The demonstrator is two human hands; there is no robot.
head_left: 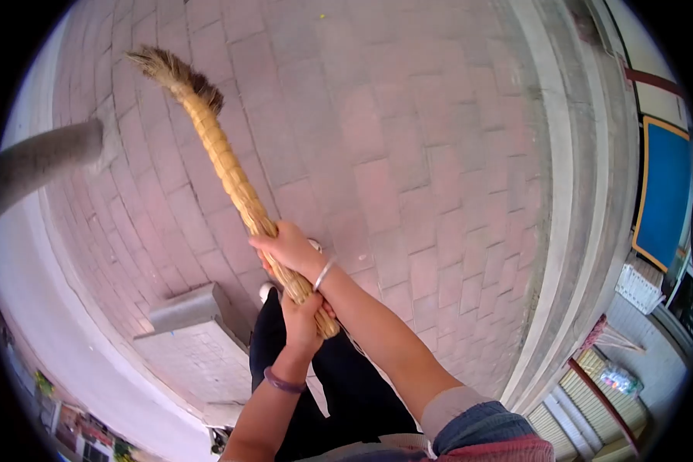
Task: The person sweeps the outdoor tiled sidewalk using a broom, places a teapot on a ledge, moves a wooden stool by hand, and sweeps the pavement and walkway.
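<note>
A straw broom (pixel 225 164) stretches from near my body toward the upper left. Its tan handle is bound in ridges, and the dark, frayed bristle end points away from me above the paving. My right hand (pixel 287 248), with a silver bangle at the wrist, is wrapped around the middle-lower part of the handle. Closer to the butt end, my left hand (pixel 302 322) grips the same handle, a purple band on its wrist. Both sets of fingers are partly hidden behind the handle.
Pinkish brick paving (pixel 393 169) spreads ahead. A grey post (pixel 50 158) rises at the left, with a concrete block (pixel 189 346) nearer me. Stone steps (pixel 566 192) run along the right, beyond which are a blue board (pixel 664 192), a white basket (pixel 637 289) and a red rail (pixel 604 404).
</note>
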